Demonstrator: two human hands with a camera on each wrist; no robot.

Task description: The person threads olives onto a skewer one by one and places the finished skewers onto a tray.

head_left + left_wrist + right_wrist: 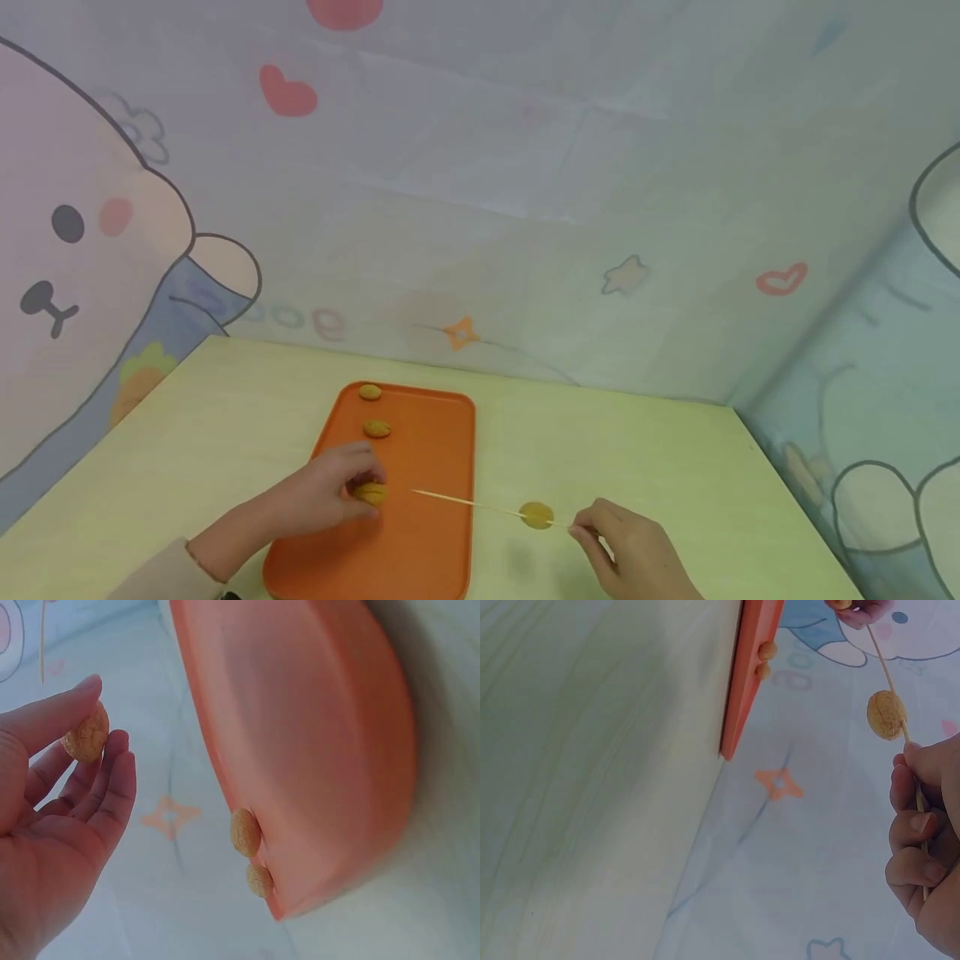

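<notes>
My left hand (330,492) pinches a wrinkled, yellow-brown oval ball (85,736) between thumb and fingers, over the orange tray (423,454). In my right hand (636,552) is a thin wooden skewer (881,654), its lower end running down inside the curled fingers, as the right wrist view shows. One similar ball (885,715) is threaded on the skewer just beyond the right thumb. The skewer's bare pointed end reaches left over the tray, a short gap from the ball in the left hand.
Two more balls lie on the tray, one at the far left corner (370,392) and one just nearer (377,428). The tray has a low raised rim. It stands on a pale yellow table (637,450), with a cartoon-printed cloth (480,183) behind.
</notes>
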